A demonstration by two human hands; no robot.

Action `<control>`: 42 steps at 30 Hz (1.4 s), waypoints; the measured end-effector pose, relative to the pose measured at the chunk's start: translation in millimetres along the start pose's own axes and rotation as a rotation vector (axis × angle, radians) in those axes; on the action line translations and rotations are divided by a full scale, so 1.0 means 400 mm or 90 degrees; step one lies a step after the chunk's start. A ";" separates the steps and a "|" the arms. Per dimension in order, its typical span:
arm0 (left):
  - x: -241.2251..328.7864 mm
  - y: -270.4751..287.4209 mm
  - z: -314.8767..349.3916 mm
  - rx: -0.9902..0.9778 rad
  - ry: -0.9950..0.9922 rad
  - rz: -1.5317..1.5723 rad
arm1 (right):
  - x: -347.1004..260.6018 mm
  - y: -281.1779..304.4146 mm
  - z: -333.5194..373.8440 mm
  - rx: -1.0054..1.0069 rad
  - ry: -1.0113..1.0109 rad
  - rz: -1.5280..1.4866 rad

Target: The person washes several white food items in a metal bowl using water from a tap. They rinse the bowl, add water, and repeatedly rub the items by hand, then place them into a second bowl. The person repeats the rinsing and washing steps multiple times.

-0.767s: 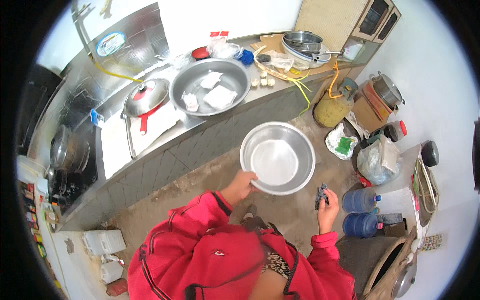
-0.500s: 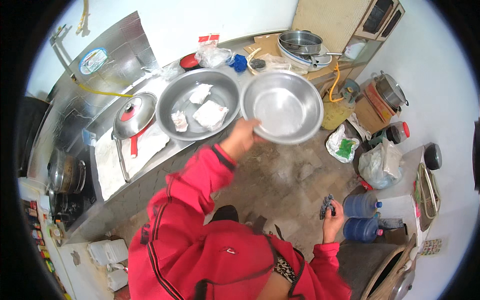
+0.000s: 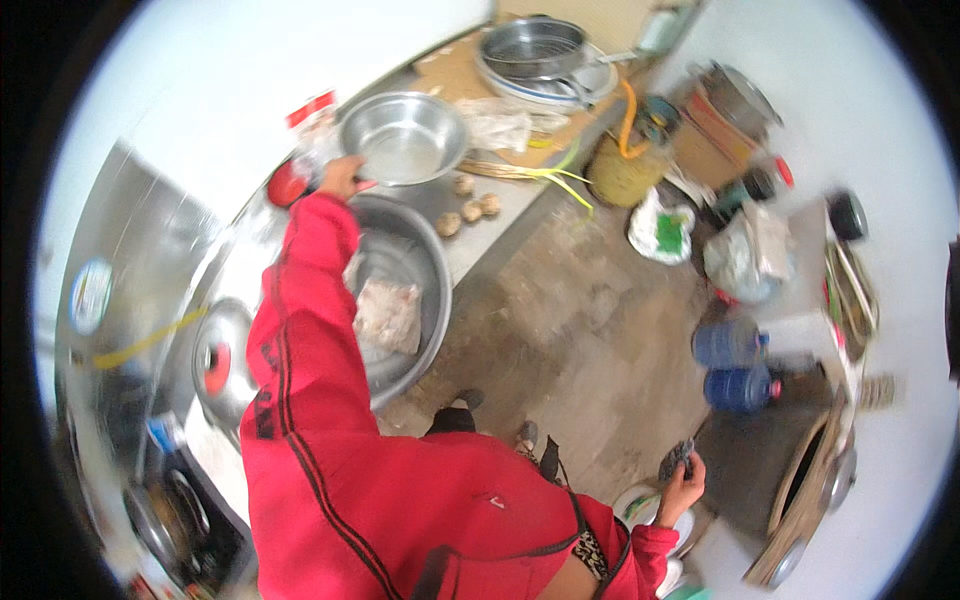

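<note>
With twelve o'clock taken as straight up in the head view, the steel basin (image 3: 404, 140) lies at two o'clock from the left hand (image 3: 343, 178), touching it. That hand closes over the basin's rim at the rim's eight o'clock, pinching it, though blur hides how each finger sits. The basin's inside faces up; whether its base rests on the counter (image 3: 478, 238) or hangs above it, I cannot tell.

At five o'clock from the same hand is a larger grey basin (image 3: 432, 335), holding a pale slab (image 3: 388, 315) and partly covered by the red sleeve (image 3: 318, 330). A red bowl (image 3: 286, 185) lies just beside the hand at nine o'clock. Several round, pale lumps (image 3: 470, 210) are near at between three and four, with long green stalks (image 3: 560, 176) farther out at three. The domed lid (image 3: 225, 350) is at seven.

Well apart from both basins, the right hand (image 3: 684, 492) has its fingertips pressed together on a dark grey wad (image 3: 676, 458), pinching it at the hand's twelve o'clock. From this hand, two blue water jugs (image 3: 738, 390) lie at one o'clock, a big dark jar (image 3: 755, 460) stands at between two and three, and the steel basin is at around ten or eleven.
</note>
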State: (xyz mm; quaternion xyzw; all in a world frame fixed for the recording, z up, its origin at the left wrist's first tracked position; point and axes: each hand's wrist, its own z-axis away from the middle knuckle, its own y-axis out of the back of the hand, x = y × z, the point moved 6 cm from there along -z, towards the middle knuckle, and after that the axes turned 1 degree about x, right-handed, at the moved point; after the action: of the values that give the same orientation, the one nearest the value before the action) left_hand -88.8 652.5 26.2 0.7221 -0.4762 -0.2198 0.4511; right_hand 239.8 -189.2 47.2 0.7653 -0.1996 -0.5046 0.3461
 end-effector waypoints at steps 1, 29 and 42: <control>-0.091 -0.039 0.019 -0.084 0.007 -0.090 | -0.073 -0.024 0.003 -0.014 -0.004 -0.013; 1.061 0.210 -0.188 -0.062 -0.189 0.161 | 0.114 0.429 0.845 0.351 -0.285 0.105; 2.427 -0.151 0.717 -0.656 -0.427 0.902 | 0.335 0.918 1.907 0.728 -0.710 0.085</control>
State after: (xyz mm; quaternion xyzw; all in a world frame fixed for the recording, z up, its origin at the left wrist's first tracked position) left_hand 163.3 -325.9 -59.3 -0.1263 -0.7540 -0.2746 0.5832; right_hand -383.7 -777.3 39.0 0.4460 -0.6163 -0.6103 -0.2209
